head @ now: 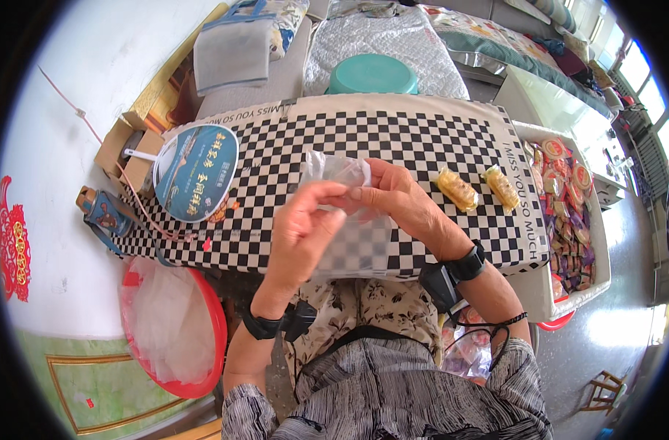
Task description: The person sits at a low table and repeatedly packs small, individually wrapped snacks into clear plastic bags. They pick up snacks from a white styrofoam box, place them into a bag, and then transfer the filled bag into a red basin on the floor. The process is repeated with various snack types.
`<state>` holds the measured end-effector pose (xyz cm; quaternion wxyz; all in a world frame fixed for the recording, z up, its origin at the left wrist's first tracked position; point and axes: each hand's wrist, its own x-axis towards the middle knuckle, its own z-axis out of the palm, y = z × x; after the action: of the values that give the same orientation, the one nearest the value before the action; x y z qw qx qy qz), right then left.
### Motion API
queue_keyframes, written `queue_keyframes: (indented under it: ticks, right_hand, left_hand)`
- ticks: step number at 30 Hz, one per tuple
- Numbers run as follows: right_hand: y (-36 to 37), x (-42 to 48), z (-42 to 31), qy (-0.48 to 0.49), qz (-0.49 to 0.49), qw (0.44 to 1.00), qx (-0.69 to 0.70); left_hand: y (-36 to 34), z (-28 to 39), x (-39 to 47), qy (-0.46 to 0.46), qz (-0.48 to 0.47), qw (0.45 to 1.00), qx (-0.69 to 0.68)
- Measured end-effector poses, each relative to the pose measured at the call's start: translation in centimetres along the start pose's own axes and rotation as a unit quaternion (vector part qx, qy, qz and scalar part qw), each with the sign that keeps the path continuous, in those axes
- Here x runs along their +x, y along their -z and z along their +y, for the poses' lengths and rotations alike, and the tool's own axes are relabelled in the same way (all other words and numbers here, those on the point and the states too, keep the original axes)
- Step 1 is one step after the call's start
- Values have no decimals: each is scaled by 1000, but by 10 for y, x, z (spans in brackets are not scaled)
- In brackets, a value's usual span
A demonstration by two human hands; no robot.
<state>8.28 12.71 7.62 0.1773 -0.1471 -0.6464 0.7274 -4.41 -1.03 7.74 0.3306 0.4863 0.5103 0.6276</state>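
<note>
Above the near part of the checkered tablecloth (334,126), both my hands are at a clear plastic bag (337,168). My right hand (395,192) pinches the bag between thumb and fingers. My left hand (307,228) has its fingertips against the same plastic, thumb apart from the fingers; whether it grips the film cannot be told. Beneath them, more clear plastic (356,247) lies over the checks near the table's edge. Right of my hands lie two yellowish wrapped food pieces, one nearer (456,190) and one farther right (501,188).
A round hand fan (197,173), an open cardboard box (128,146) and a blue bottle (106,212) stand at left. Below them is a red basin (216,330) of clear bags. A white foam box (601,258) of wrapped snacks is at right; a teal tub (373,74) is beyond the table.
</note>
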Motion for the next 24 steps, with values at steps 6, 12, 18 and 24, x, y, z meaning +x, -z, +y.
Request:
queue_keyframes:
  ticks: [6, 12, 18, 24]
  right_hand:
    - [20, 23, 12, 0, -10, 999, 39]
    - [19, 37, 11, -23, -44, 999, -22]
    - [19, 43, 34, 65, 99, 991, -57]
    - [21, 51, 51, 122, 183, 966, -135]
  left_hand:
    - [40, -29, 29, -35, 205, 963, 174]
    - [32, -41, 44, 49, 150, 987, -22]
    - [33, -63, 40, 30, 195, 977, -81]
    - [27, -61, 35, 38, 202, 975, -91]
